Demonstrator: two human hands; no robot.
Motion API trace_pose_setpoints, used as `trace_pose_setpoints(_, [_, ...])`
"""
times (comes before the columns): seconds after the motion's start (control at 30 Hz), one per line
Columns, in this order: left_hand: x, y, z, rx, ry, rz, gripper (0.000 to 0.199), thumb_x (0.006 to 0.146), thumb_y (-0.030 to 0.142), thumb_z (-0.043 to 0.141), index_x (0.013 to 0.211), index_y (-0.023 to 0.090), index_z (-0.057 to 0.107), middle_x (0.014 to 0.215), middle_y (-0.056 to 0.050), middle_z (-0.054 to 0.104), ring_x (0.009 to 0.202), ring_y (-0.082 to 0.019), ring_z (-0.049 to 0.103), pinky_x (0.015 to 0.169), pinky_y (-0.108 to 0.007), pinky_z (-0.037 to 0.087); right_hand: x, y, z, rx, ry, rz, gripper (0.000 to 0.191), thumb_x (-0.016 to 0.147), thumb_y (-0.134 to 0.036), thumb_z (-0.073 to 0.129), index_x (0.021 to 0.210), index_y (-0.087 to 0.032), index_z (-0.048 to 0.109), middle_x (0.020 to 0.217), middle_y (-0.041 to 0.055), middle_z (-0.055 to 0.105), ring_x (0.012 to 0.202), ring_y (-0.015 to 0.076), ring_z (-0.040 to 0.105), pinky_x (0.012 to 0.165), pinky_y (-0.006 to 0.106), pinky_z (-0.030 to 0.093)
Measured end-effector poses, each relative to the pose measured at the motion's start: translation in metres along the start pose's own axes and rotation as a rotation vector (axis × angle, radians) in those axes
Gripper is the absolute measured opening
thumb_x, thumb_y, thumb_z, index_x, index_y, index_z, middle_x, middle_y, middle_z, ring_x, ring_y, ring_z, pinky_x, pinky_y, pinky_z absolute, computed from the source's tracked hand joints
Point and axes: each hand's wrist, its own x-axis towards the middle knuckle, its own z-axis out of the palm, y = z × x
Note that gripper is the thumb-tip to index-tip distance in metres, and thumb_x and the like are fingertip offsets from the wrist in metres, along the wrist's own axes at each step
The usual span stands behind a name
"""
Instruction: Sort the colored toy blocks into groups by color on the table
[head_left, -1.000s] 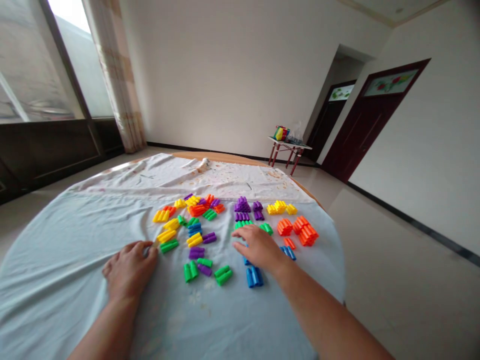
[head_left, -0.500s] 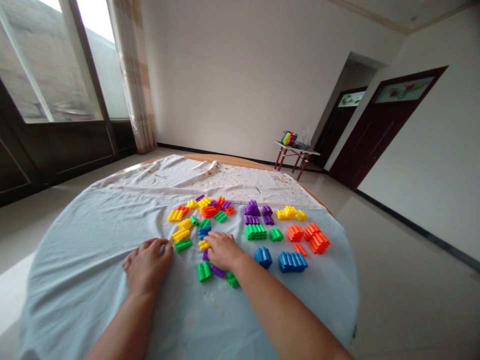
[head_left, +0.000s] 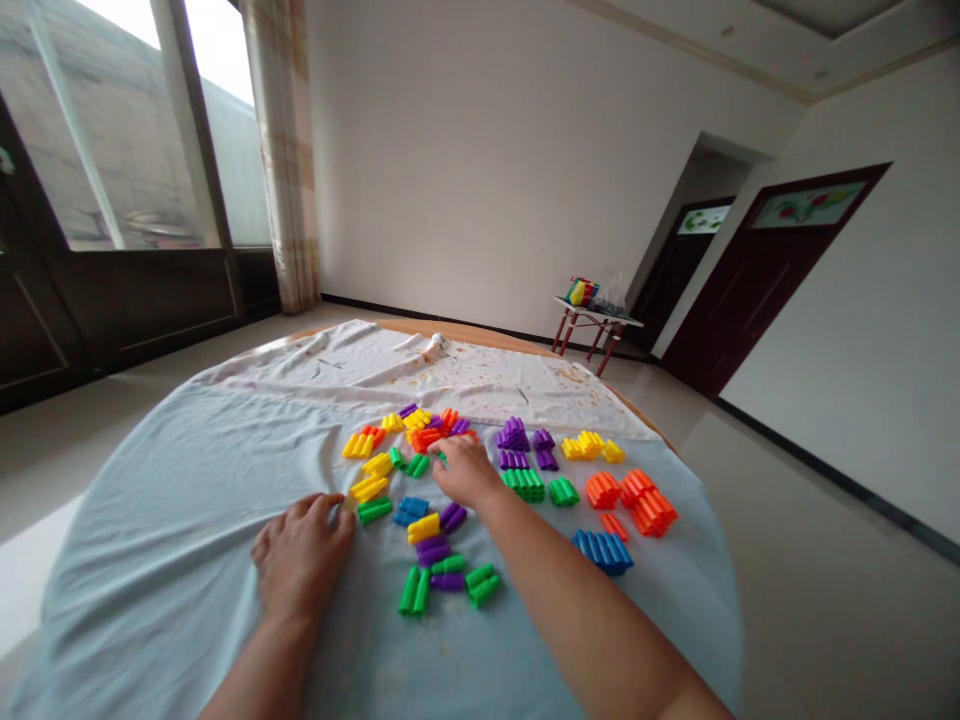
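My right hand (head_left: 463,472) reaches over the middle of the table, thumb and fingertips closed around a green plastic tube block, mostly hidden by the fingers. Just beyond it lie orange tube blocks (head_left: 426,440), and to its left a green pair (head_left: 418,466). My left hand (head_left: 306,548) rests on the cloth with fingers loosely apart and nothing in them. Close to its thumb are a green block (head_left: 373,510) and a yellow block (head_left: 369,488). Between the hands lie a blue block (head_left: 410,511), a yellow block (head_left: 424,528) and purple pieces (head_left: 432,550).
Right of my hand stand grouped purple (head_left: 513,436), green (head_left: 525,485), yellow (head_left: 583,445), orange (head_left: 651,503) and blue blocks (head_left: 602,552). A light blue cloth (head_left: 172,560) covers the round table. A small side table (head_left: 598,312) with bags stands by the far wall.
My right hand has moved away from the blue and yellow blocks, up to the green block near the orange ones. My left hand stays on the cloth. The view has shifted slightly.
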Motion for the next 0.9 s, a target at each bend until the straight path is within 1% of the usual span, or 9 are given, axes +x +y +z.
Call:
trace_pose_setpoints(0.07, [0.0, 0.0, 0.0, 0.001, 0.012, 0.003, 0.046, 0.083, 0.046, 0.032, 0.11, 0.026, 0.065, 0.125, -0.007, 0.059, 0.117, -0.031, 0.048, 0.101, -0.046, 0.029, 0.025, 0.004, 0.002, -0.027, -0.005, 0.07, 0.035, 0.082, -0.031, 0.052, 0.115, -0.022, 0.06, 0.12, 0.0067, 0.062, 0.114, 0.0234, 0.051, 0.094, 0.034, 0.038])
trace_pose_setpoints(0.13, [-0.001, 0.002, -0.001, 0.001, 0.014, 0.002, 0.046, 0.084, 0.045, 0.032, 0.109, 0.026, 0.065, 0.124, -0.006, 0.06, 0.117, -0.03, 0.047, 0.102, -0.046, 0.028, 0.05, 0.01, 0.004, -0.04, -0.038, 0.179, 0.042, 0.081, -0.043, 0.054, 0.117, -0.024, 0.057, 0.124, 0.0074, 0.058, 0.117, 0.0252, 0.049, 0.094, 0.036, 0.039])
trace_pose_setpoints(0.23, [-0.003, 0.004, -0.004, -0.005, 0.013, -0.007, 0.045, 0.085, 0.044, 0.032, 0.107, 0.027, 0.066, 0.123, -0.005, 0.06, 0.117, -0.028, 0.048, 0.103, -0.044, 0.027, 0.081, 0.021, 0.011, -0.052, -0.078, 0.332, 0.051, 0.078, -0.058, 0.054, 0.113, -0.021, 0.058, 0.123, 0.0113, 0.057, 0.117, 0.0293, 0.049, 0.091, 0.041, 0.04])
trace_pose_setpoints(0.33, [-0.004, 0.005, -0.005, -0.017, 0.018, -0.019, 0.042, 0.085, 0.043, 0.034, 0.104, 0.027, 0.068, 0.123, -0.005, 0.061, 0.117, -0.027, 0.048, 0.104, -0.043, 0.026, 0.103, 0.028, 0.021, -0.059, -0.104, 0.401, 0.061, 0.078, -0.067, 0.047, 0.11, -0.017, 0.059, 0.118, 0.0167, 0.059, 0.114, 0.0331, 0.052, 0.088, 0.045, 0.042])
trace_pose_setpoints(0.43, [-0.004, 0.007, -0.006, -0.016, 0.03, -0.03, 0.039, 0.085, 0.041, 0.036, 0.102, 0.028, 0.069, 0.122, -0.004, 0.061, 0.116, -0.026, 0.048, 0.103, -0.043, 0.026, 0.113, 0.027, 0.032, -0.057, -0.131, 0.414, 0.067, 0.075, -0.07, 0.047, 0.115, -0.016, 0.057, 0.12, 0.0181, 0.057, 0.112, 0.0333, 0.054, 0.086, 0.045, 0.043])
trace_pose_setpoints(0.53, [-0.005, 0.008, -0.007, -0.012, 0.05, -0.033, 0.038, 0.086, 0.039, 0.036, 0.101, 0.027, 0.069, 0.121, -0.004, 0.062, 0.114, -0.026, 0.049, 0.103, -0.042, 0.025, 0.112, 0.02, 0.039, -0.053, -0.148, 0.368, 0.068, 0.071, -0.066, 0.055, 0.12, -0.019, 0.054, 0.125, 0.0172, 0.053, 0.115, 0.0336, 0.051, 0.087, 0.044, 0.044])
trace_pose_setpoints(0.63, [-0.004, 0.008, -0.006, -0.014, 0.052, -0.032, 0.038, 0.086, 0.039, 0.036, 0.101, 0.027, 0.069, 0.121, -0.004, 0.061, 0.115, -0.025, 0.048, 0.103, -0.041, 0.025, 0.101, 0.013, 0.039, -0.039, -0.176, 0.265, 0.07, 0.068, -0.063, 0.061, 0.123, -0.021, 0.053, 0.125, 0.0149, 0.054, 0.118, 0.0324, 0.049, 0.092, 0.042, 0.042])
trace_pose_setpoints(0.77, [-0.003, 0.006, -0.003, -0.017, 0.047, -0.023, 0.038, 0.085, 0.038, 0.036, 0.102, 0.027, 0.068, 0.121, -0.004, 0.061, 0.116, -0.025, 0.047, 0.103, -0.042, 0.025, 0.077, 0.008, 0.034, -0.007, -0.241, 0.097, 0.06, 0.072, -0.049, 0.062, 0.124, -0.021, 0.054, 0.119, 0.0112, 0.058, 0.113, 0.0268, 0.054, 0.094, 0.035, 0.041])
trace_pose_setpoints(0.9, [-0.003, 0.005, -0.001, -0.024, 0.043, -0.022, 0.039, 0.085, 0.036, 0.035, 0.103, 0.027, 0.068, 0.121, -0.004, 0.061, 0.116, -0.025, 0.047, 0.103, -0.042, 0.025, 0.042, 0.008, 0.022, 0.029, -0.321, -0.045, 0.055, 0.067, -0.039, 0.068, 0.119, -0.023, 0.059, 0.113, 0.0057, 0.063, 0.105, 0.0238, 0.058, 0.089, 0.031, 0.044])
